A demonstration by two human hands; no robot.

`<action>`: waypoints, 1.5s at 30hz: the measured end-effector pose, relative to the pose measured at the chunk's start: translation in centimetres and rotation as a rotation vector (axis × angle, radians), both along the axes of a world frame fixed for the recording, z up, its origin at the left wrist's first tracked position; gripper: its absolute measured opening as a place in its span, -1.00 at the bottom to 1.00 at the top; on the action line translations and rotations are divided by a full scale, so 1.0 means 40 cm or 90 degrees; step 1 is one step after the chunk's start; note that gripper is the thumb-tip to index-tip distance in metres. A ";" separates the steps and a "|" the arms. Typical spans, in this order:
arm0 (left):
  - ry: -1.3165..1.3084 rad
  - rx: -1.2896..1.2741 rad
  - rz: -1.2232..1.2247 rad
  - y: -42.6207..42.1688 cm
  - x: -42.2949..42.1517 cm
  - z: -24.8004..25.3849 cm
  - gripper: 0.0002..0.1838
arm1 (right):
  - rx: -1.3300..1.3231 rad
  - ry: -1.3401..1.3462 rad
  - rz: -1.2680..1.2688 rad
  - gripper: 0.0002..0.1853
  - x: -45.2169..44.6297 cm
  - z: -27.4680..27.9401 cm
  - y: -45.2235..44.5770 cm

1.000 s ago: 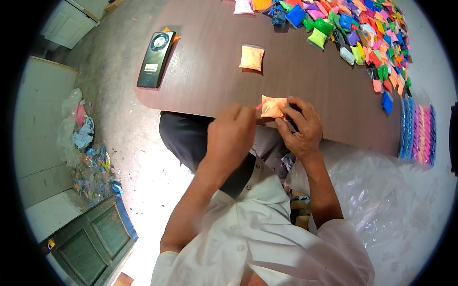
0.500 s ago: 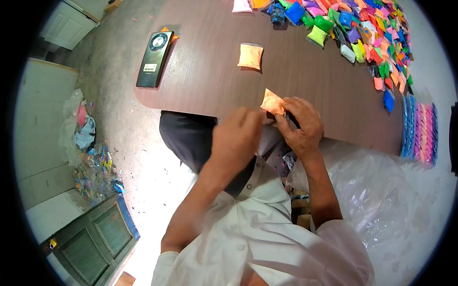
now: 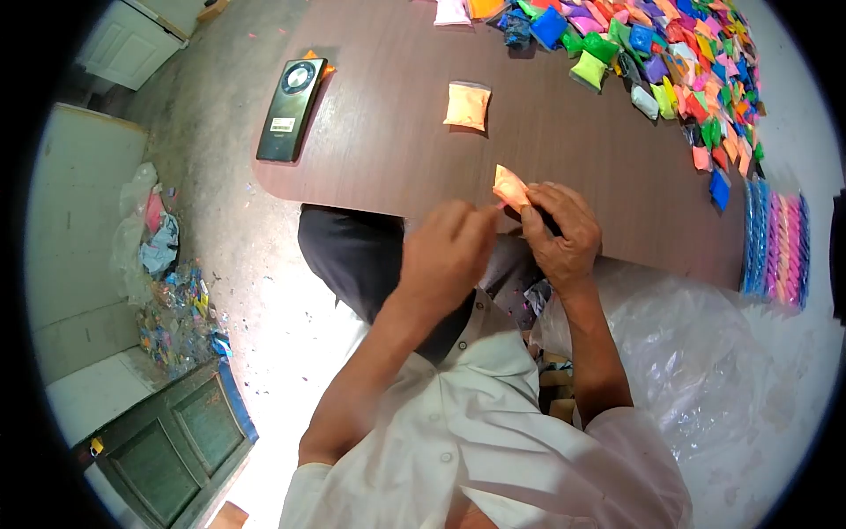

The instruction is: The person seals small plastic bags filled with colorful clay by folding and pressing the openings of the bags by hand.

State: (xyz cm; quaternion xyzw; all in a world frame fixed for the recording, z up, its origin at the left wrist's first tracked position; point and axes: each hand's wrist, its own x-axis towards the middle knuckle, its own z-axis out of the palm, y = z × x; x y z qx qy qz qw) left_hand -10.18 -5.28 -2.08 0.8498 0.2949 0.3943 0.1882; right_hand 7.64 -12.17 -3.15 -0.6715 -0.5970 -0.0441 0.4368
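My right hand (image 3: 564,231) pinches a small orange packet (image 3: 508,186) between thumb and fingers, just over the table's near edge. The packet is creased and stands tilted, one corner pointing up. Close on its left is my left hand (image 3: 448,256), slightly blurred, with its fingers curled in. A tiny pink bit shows by the left fingertips, too small to make out. A second orange packet (image 3: 467,107) lies flat on the brown table (image 3: 379,132), farther from me.
A phone (image 3: 289,110) lies at the table's left, partly over an orange item. Many coloured packets (image 3: 652,62) are heaped at the far right. Rows of blue and pink strips (image 3: 775,242) stand at the right edge, above a clear plastic bag (image 3: 687,353).
Both hands and the held orange packet have shifted slightly right. The packet has turned and looks narrower. My left hand remains close beside it, with a pink bit now showing at its fingertips.
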 end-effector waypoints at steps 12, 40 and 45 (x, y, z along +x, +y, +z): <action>-0.030 -0.026 0.125 0.103 -0.080 -0.009 -0.86 | -0.060 -0.096 0.042 -0.59 0.001 0.003 -0.029; -0.086 -0.171 0.123 0.137 -0.124 -0.040 -0.92 | -0.157 -0.092 0.044 -0.12 -0.073 0.018 -0.069; -0.097 -0.163 0.108 0.141 -0.126 -0.039 -0.91 | -0.278 -0.190 0.045 -0.14 -0.089 -0.001 -0.095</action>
